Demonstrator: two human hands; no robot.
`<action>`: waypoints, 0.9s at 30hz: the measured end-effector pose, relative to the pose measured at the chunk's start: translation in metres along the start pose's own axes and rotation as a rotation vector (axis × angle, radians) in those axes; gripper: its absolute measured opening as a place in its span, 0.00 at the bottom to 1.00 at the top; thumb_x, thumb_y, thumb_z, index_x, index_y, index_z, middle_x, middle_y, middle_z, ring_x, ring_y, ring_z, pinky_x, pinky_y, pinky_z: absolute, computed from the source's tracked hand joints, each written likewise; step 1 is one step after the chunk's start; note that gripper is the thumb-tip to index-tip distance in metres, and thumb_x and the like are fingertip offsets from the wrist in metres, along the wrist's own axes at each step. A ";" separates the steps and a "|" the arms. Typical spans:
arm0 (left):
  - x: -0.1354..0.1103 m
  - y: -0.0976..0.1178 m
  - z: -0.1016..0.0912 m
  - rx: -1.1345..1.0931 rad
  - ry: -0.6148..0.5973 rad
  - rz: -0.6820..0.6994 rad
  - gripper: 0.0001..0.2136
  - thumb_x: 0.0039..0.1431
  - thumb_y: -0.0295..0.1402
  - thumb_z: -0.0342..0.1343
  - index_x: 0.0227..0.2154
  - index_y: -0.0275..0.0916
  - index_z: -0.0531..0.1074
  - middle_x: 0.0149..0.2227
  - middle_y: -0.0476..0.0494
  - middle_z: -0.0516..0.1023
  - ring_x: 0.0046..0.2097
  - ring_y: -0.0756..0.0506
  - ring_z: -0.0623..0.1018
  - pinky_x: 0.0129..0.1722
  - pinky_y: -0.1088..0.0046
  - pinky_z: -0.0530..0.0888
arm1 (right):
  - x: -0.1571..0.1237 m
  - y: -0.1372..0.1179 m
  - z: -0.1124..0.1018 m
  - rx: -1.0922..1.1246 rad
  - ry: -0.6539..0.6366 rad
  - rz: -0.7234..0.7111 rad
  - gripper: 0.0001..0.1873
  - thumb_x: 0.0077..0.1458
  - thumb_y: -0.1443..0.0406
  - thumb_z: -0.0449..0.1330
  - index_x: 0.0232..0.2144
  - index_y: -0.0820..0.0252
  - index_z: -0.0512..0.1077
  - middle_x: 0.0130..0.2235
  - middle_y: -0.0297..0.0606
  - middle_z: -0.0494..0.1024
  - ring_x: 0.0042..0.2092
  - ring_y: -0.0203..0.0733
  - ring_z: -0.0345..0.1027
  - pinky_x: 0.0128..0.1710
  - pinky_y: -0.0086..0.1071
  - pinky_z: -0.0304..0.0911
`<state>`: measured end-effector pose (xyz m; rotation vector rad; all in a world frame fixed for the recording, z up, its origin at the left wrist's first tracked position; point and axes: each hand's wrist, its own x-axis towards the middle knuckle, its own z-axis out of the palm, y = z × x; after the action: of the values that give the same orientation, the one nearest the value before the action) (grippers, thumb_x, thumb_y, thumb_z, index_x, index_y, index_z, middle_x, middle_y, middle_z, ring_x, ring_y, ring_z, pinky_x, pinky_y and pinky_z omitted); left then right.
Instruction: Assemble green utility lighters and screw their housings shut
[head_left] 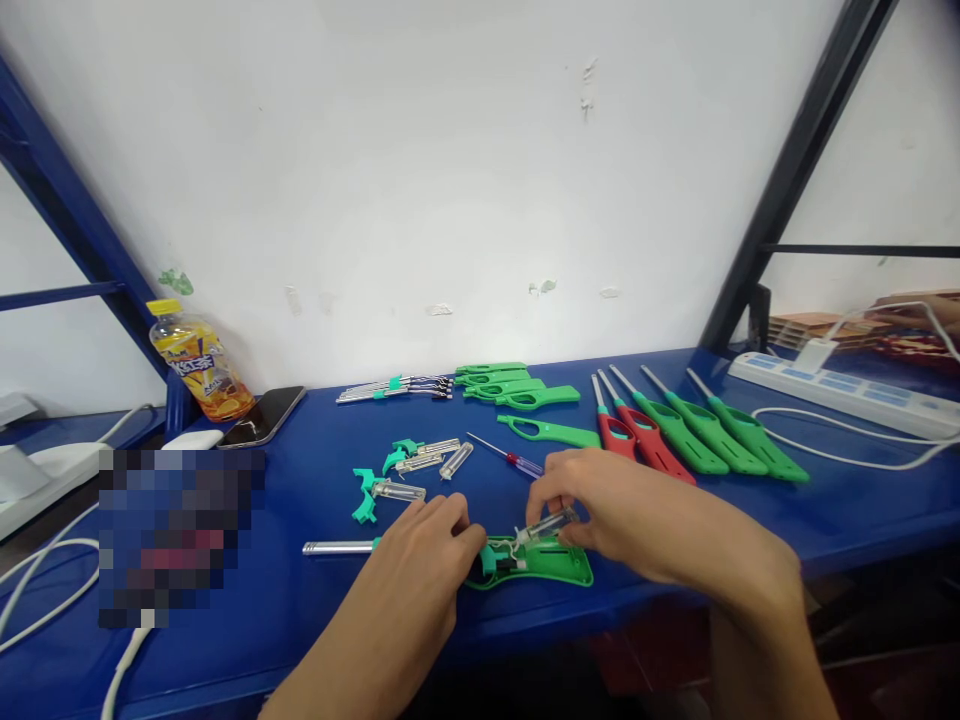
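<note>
Pinching clear fuel tube (547, 524) with right hand (637, 520) fingers; left hand (424, 545) fingers are clasping green lighter shell (561, 570) beneath them.

left hand (431, 535), right hand (604, 510): both bare. Forearms bare too, running off the near edge.

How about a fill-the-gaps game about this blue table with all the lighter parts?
1. The left hand holds an open lighter shell coloured ____, while the right hand pinches a clear tube over it.
2. On the right lie three finished green lighters and ____ red lighters.
3. The small screwdriver has a ____ handle.
4. The juice bottle with the yellow cap stands beside a dark ____.
Missing words: green, two, red, phone.
</note>
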<state>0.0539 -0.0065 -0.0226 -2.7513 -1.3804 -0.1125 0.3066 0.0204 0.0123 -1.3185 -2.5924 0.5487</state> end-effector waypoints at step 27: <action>-0.010 0.020 -0.019 -0.153 0.000 -0.009 0.11 0.73 0.28 0.49 0.41 0.37 0.78 0.45 0.37 0.76 0.47 0.35 0.79 0.49 0.51 0.79 | -0.025 -0.021 0.038 -0.189 0.127 -0.026 0.27 0.63 0.81 0.54 0.51 0.51 0.82 0.44 0.39 0.80 0.44 0.45 0.76 0.42 0.33 0.63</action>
<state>0.0629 -0.0279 -0.0053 -2.8663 -1.4422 -0.2277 0.2935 -0.0198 -0.0141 -1.3243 -2.6040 0.2124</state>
